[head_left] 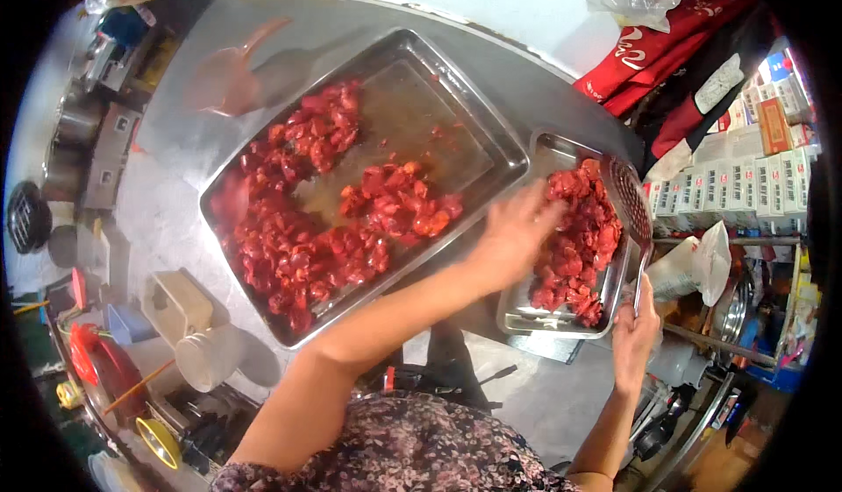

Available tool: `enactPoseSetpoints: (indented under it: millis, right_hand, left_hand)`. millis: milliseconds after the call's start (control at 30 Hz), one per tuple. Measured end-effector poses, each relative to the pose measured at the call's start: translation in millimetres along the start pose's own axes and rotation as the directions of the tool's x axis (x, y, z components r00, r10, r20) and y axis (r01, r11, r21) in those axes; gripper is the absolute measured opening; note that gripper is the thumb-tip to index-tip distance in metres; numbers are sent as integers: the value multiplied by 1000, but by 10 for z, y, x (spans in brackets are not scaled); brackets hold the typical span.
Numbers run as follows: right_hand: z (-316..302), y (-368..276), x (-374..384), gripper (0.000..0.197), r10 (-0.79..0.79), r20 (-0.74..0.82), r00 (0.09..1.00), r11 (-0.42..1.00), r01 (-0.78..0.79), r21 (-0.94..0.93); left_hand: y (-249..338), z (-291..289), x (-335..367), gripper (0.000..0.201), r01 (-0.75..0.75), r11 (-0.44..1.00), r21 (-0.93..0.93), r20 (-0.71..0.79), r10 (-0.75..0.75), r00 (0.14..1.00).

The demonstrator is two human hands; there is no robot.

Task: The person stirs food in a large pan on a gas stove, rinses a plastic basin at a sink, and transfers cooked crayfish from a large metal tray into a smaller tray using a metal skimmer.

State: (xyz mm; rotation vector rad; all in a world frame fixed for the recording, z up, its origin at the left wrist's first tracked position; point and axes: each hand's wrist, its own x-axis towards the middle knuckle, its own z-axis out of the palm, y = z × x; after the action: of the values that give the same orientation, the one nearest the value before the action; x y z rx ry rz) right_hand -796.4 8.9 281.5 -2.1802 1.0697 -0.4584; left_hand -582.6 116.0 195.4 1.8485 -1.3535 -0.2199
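Observation:
Chunks of glossy red meat fill much of a small metal tray at the right. My left hand reaches across over the left side of this tray, its fingers stretched out and blurred by motion, with nothing visible in them. At the tray's right edge my right hand grips the handle of a metal skimmer, whose perforated bowl rests tilted against the far right of the meat. On the left lies a large metal tray. More red chunks cover its left and near parts, above thin liquid.
A pinkish scoop lies on the metal table at the far left. Near left stand a translucent jug and a beige container. White boxes fill a shelf at right, beside red cloth.

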Motion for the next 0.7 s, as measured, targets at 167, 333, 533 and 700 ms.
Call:
enactPoseSetpoints:
  millis: [167,333,533,700]
  right_hand:
    - [337,-543,223,44,67,349,935,929,-186,319]
    - [885,-739,693,28,119,672,731,896,-370,244]
    - [1181,-757,1034,39,172,806,567,863,-481,155]
    - [1198,-837,1137,39,178,869,462,803,-579,143]
  left_hand:
    - [-728,-980,-719,79,449,868,213,-297,-380,876]
    - [-1044,-1273,-989,123,702,648,294,-68,-719,692]
    - [-957,-1023,-878,124,614,675,410,5,-674,738]
    - [-1008,-826,-872,112,564,707,427,-70,-595,800]
